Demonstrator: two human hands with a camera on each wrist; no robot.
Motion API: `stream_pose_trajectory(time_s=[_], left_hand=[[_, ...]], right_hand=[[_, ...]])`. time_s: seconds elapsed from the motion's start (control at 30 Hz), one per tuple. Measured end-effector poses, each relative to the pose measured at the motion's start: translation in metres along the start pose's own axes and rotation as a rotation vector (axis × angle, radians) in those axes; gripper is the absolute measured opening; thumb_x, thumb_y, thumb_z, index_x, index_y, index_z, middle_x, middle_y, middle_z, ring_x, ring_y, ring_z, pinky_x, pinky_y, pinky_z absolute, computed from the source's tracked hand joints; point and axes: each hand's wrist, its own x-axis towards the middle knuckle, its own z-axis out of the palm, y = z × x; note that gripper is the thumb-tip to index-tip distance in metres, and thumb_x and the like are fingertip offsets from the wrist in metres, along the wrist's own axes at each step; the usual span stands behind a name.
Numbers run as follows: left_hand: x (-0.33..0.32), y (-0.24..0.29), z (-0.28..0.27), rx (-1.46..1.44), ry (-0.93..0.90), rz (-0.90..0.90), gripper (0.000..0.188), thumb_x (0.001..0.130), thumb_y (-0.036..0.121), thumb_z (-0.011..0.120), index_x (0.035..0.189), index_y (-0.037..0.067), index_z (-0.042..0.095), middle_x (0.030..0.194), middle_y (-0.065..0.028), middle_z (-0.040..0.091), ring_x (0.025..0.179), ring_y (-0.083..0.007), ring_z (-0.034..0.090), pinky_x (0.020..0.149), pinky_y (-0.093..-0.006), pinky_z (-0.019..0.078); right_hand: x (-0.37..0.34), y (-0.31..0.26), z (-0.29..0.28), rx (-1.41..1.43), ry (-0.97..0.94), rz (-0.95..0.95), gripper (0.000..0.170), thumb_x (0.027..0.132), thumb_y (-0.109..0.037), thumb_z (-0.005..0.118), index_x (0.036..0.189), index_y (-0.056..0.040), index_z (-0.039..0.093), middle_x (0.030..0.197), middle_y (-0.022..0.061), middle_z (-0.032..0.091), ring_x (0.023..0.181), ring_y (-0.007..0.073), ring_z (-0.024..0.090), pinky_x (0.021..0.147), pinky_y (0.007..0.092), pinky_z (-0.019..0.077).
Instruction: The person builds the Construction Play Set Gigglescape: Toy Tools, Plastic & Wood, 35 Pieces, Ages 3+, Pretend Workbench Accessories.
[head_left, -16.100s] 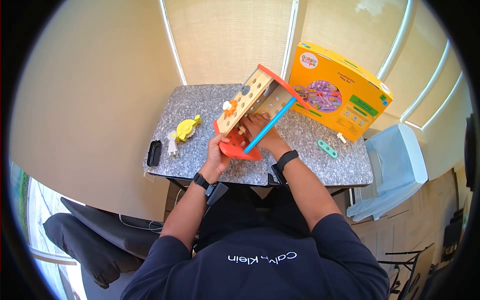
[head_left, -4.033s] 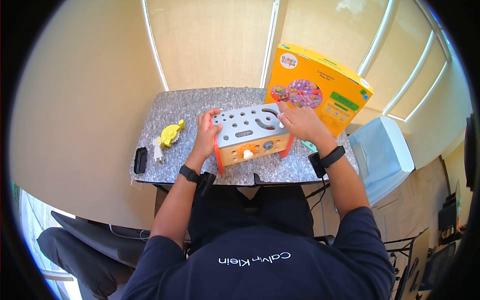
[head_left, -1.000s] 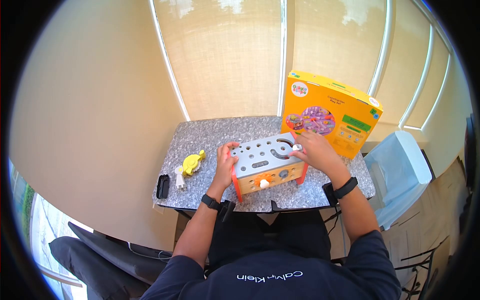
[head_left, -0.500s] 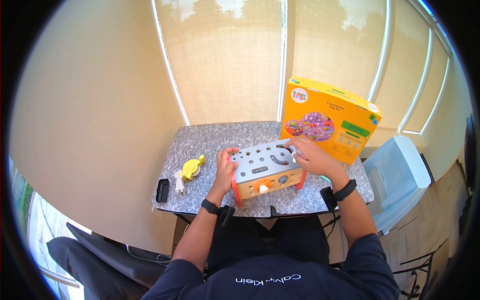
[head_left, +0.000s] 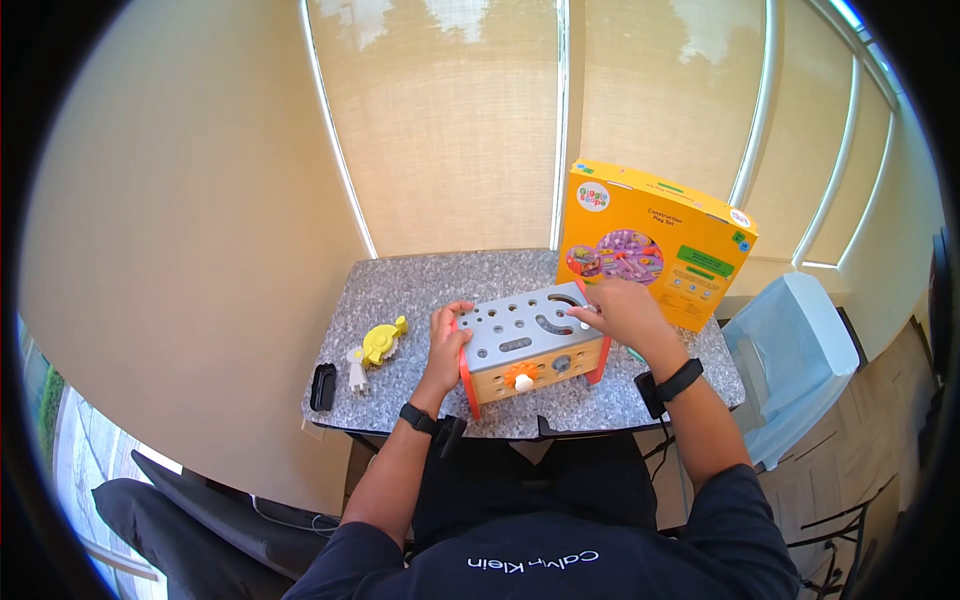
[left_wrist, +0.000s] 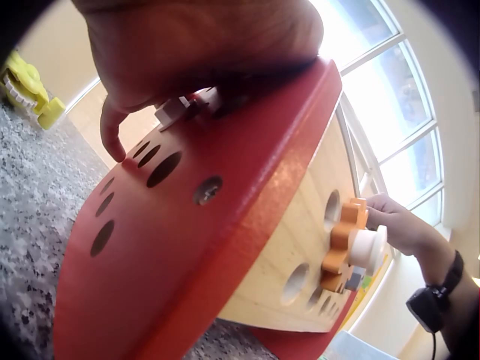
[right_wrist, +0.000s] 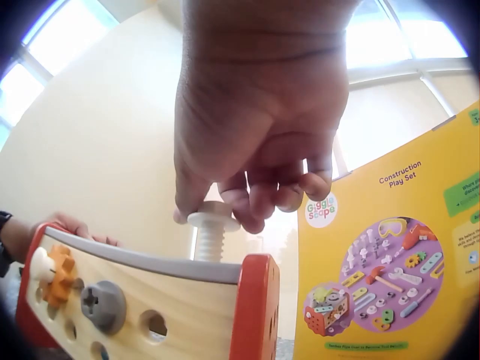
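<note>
A toy workbench [head_left: 480,335], with a grey perforated top, wooden front and red end panels [left_wrist: 150,262], stands upright on the table. My left hand [head_left: 446,340] grips its left end, with the thumb at the top edge. Over the right end, my right hand [head_left: 632,318] pinches the head of a white toy screw [right_wrist: 210,223] between thumb and fingers. The screw's ribbed shaft stands upright at the grey top. On the front sit an orange gear [left_wrist: 343,244] with a white screw [left_wrist: 367,251] through it, and a grey cross-slotted piece [right_wrist: 103,306].
A yellow toy piece [head_left: 381,343] with a toothed disc lies left, beside a white pronged piece [head_left: 358,376] and a black case [head_left: 323,387]. The yellow Construction Play Set box [head_left: 680,250] stands behind right. A bin with a pale-blue liner [head_left: 800,340] is beyond the table's right edge.
Sixteen seconds ago both hands held the workbench tilted up; now it stands upright. Over the last second my right hand has turned about the white screw, while my left hand has kept its grip.
</note>
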Motion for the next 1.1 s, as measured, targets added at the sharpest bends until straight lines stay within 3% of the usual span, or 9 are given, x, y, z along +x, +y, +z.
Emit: stream_pose_trajectory(time_s=[0.07, 0.17, 0.23, 0.33, 0.47, 0.53, 0.87, 0.93, 1.1], left_hand=[[0.0, 0.0, 0.0, 0.004, 0.0, 0.002, 0.044, 0.085, 0.014, 0.053, 0.127, 0.005, 0.058, 0.129, -0.0151, 0.047, 0.131, -0.0304, 0.041, 0.117, -0.0407, 0.0291], [0.0, -0.001, 0.0, 0.006, 0.0, -0.001, 0.044, 0.085, 0.015, 0.053, 0.127, 0.005, 0.058, 0.129, -0.0153, 0.047, 0.131, -0.0304, 0.041, 0.117, -0.0407, 0.0289], [0.001, 0.0, 0.0, 0.004, 0.001, -0.002, 0.044, 0.084, 0.015, 0.053, 0.127, 0.005, 0.058, 0.129, -0.0154, 0.047, 0.131, -0.0305, 0.041, 0.117, -0.0406, 0.0288], [0.0, 0.004, 0.0, 0.033, 0.006, 0.009, 0.045, 0.084, 0.015, 0.053, 0.127, 0.005, 0.058, 0.129, -0.0154, 0.047, 0.13, -0.0305, 0.041, 0.117, -0.0405, 0.0289], [-0.001, 0.005, 0.0, 0.036, 0.002, 0.003, 0.045, 0.084, 0.015, 0.053, 0.126, 0.004, 0.058, 0.128, -0.0152, 0.047, 0.13, -0.0303, 0.042, 0.116, -0.0403, 0.0296], [-0.001, 0.004, 0.0, 0.038, -0.001, 0.005, 0.044, 0.084, 0.015, 0.053, 0.126, 0.004, 0.058, 0.128, -0.0151, 0.047, 0.13, -0.0302, 0.042, 0.116, -0.0403, 0.0298], [-0.001, 0.004, 0.001, 0.025, 0.004, 0.011, 0.044, 0.084, 0.015, 0.052, 0.127, 0.004, 0.058, 0.129, -0.0152, 0.047, 0.13, -0.0298, 0.042, 0.116, -0.0402, 0.0299], [-0.003, 0.004, 0.0, 0.033, 0.004, 0.01, 0.045, 0.085, 0.015, 0.052, 0.127, 0.004, 0.058, 0.129, -0.0152, 0.047, 0.13, -0.03, 0.042, 0.116, -0.0403, 0.0296], [-0.002, 0.0, 0.0, 0.032, 0.005, 0.007, 0.045, 0.085, 0.016, 0.052, 0.128, 0.004, 0.057, 0.129, -0.0153, 0.047, 0.131, -0.0307, 0.041, 0.117, -0.0404, 0.0293]], right_hand=[[0.001, -0.004, 0.0, -0.024, 0.012, 0.034, 0.045, 0.091, -0.046, 0.07, 0.085, -0.0019, 0.064, 0.084, 0.0172, 0.067, 0.085, 0.0345, 0.066, 0.071, 0.0449, 0.0504], [-0.002, -0.006, -0.002, -0.072, -0.011, 0.07, 0.039, 0.095, -0.043, 0.066, 0.099, -0.0043, 0.068, 0.091, 0.0145, 0.067, 0.091, 0.0307, 0.068, 0.071, 0.0433, 0.0541], [-0.007, 0.0, 0.001, 0.154, 0.19, -0.062, 0.026, 0.095, -0.03, 0.066, 0.101, -0.0044, 0.068, 0.094, 0.0134, 0.065, 0.092, 0.0323, 0.067, 0.075, 0.0435, 0.0544], [-0.007, 0.012, -0.001, 0.312, 0.099, -0.289, 0.015, 0.093, -0.018, 0.067, 0.097, -0.0039, 0.067, 0.099, 0.0134, 0.064, 0.095, 0.0348, 0.066, 0.08, 0.044, 0.0541], [-0.006, 0.013, 0.003, 0.35, 0.103, -0.252, 0.013, 0.089, -0.013, 0.071, 0.094, -0.0022, 0.066, 0.097, 0.0164, 0.065, 0.094, 0.0374, 0.065, 0.083, 0.0444, 0.0533], [-0.003, 0.009, 0.0, 0.3, 0.013, -0.044, 0.021, 0.091, -0.021, 0.071, 0.097, -0.0013, 0.067, 0.092, 0.0171, 0.066, 0.092, 0.0364, 0.066, 0.079, 0.0446, 0.0534], [0.006, -0.001, 0.015, -0.184, 0.023, 0.088, 0.055, 0.099, -0.055, 0.056, 0.077, -0.0058, 0.068, 0.07, 0.0124, 0.067, 0.068, 0.0341, 0.067, 0.06, 0.0437, 0.0514], [0.001, -0.004, 0.008, -0.06, 0.193, 0.078, 0.043, 0.099, -0.044, 0.059, 0.085, -0.0049, 0.071, 0.079, 0.0132, 0.068, 0.075, 0.0322, 0.068, 0.063, 0.0422, 0.0523], [-0.006, 0.013, -0.001, 0.304, 0.13, -0.115, 0.018, 0.093, -0.022, 0.068, 0.092, -0.0033, 0.07, 0.097, 0.0162, 0.068, 0.09, 0.0343, 0.067, 0.074, 0.0441, 0.0529]])
